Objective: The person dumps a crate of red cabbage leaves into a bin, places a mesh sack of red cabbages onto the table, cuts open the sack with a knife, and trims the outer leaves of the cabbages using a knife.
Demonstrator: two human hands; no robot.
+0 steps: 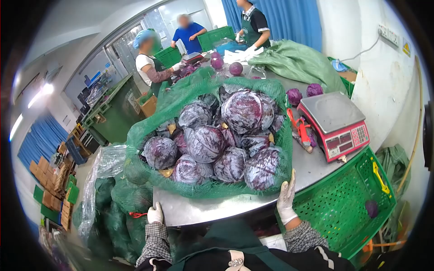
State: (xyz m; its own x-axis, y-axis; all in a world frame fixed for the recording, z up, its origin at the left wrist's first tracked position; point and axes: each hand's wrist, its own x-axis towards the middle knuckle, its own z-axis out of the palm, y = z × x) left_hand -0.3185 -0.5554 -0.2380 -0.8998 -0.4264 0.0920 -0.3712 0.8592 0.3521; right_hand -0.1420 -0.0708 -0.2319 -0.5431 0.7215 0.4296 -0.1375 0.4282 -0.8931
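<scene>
A green mesh bag (210, 192) lies open on the metal table (190, 213) in front of me, full of several red cabbages (205, 143) with dark purple, whitish-veined leaves. My right hand (286, 201), in a white glove, is at the bag's near right corner with its fingers stretched upward. My left hand (155, 213), also gloved, is at the table's near left corner, below the bag. Its fingers are curled, and whatever they may grip is hidden. A red tie (137, 215) on another mesh bag is just left of that hand.
A red scale (337, 124) stands right of the bag, beside an orange-handled tool (299, 125). Below it, a green crate (337, 203) holds one small cabbage (371, 208). Filled mesh bags (122, 226) stand at left. Several people work at the table's far end.
</scene>
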